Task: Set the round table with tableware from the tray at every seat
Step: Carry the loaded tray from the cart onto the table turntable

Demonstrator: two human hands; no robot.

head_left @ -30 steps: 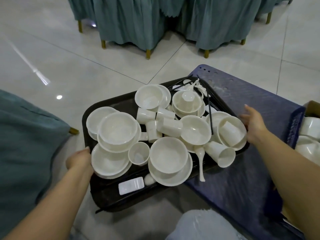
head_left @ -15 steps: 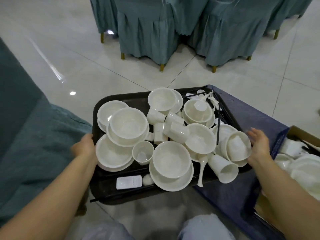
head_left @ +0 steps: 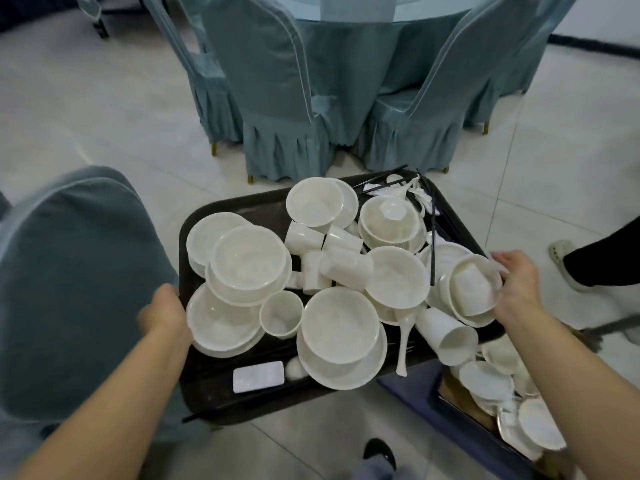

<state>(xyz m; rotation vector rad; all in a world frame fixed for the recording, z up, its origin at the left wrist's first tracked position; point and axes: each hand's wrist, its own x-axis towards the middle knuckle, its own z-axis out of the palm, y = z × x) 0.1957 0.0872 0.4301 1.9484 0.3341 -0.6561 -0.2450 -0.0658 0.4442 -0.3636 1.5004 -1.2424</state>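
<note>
The tray (head_left: 221,393) has come up off the blue crate, and the round tabletop (head_left: 381,15) now shows ahead. Left hand (head_left: 166,313) and right hand (head_left: 519,289) grip its side rims; the stacked bowls (head_left: 249,258) ride along, none laid yet.

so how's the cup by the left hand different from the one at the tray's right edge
The cup by the left hand stands upright, mouth up; the right-edge cup lies on its side, mouth toward the camera. The upright cup sits wedged among the bowl stacks, inside the tray; the tipped cup hangs over the tray's near right edge. The tipped cup looks taller. Both are plain, white and handleless.
</note>
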